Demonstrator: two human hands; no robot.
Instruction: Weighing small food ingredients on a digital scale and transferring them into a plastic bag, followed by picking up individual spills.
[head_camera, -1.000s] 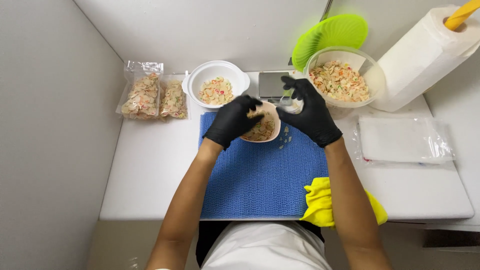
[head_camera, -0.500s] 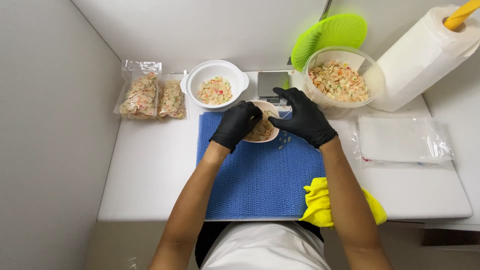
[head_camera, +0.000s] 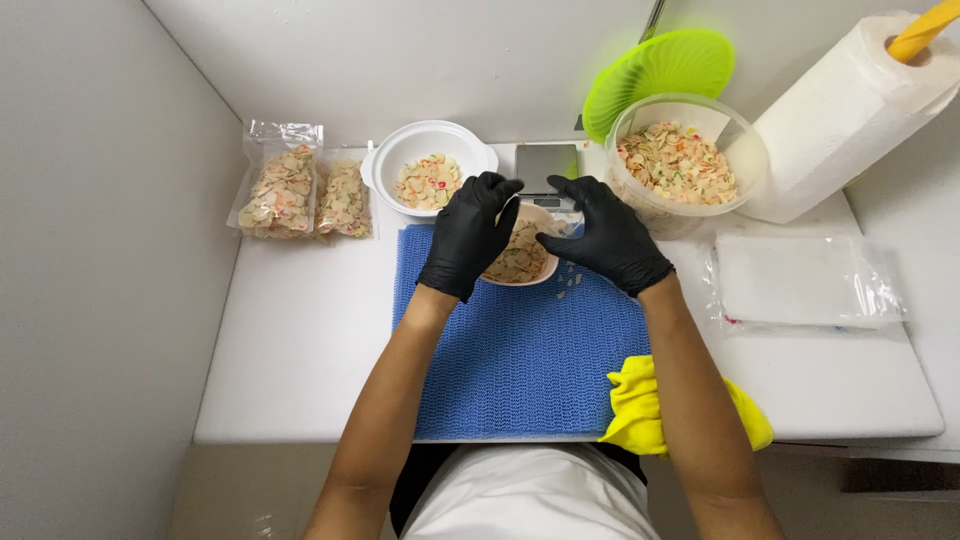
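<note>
**Both gloved hands at a small bowl of flakes**

A small bowl (head_camera: 520, 256) of pale, red-flecked flakes sits at the far edge of the blue mat (head_camera: 520, 345), just in front of the scale (head_camera: 546, 166). The left hand (head_camera: 468, 232), in a black glove, curls over the bowl's left rim, fingers bent and close together, seemingly steadying it. The right hand (head_camera: 608, 234), also gloved, rests on the right side with its fingers drawn toward the bowl's far edge; whether they pinch anything cannot be told. A few loose flakes (head_camera: 568, 282) lie on the mat just right of the bowl, where the textured surface probably keeps them from sliding.

Far left of the bowl stands a white bowl (head_camera: 428, 176) with more flakes, and beyond that, two filled clear bags (head_camera: 302, 194) lie side by side. Far right, a large clear tub (head_camera: 680, 165) holds the bulk supply within easy reach, its green lid (head_camera: 655, 72) propped behind it. A paper towel roll (head_camera: 850, 115) leans at the far right; empty bags (head_camera: 800, 282) lie flat nearer. A yellow cloth (head_camera: 640, 415) hangs at the near edge.
</note>
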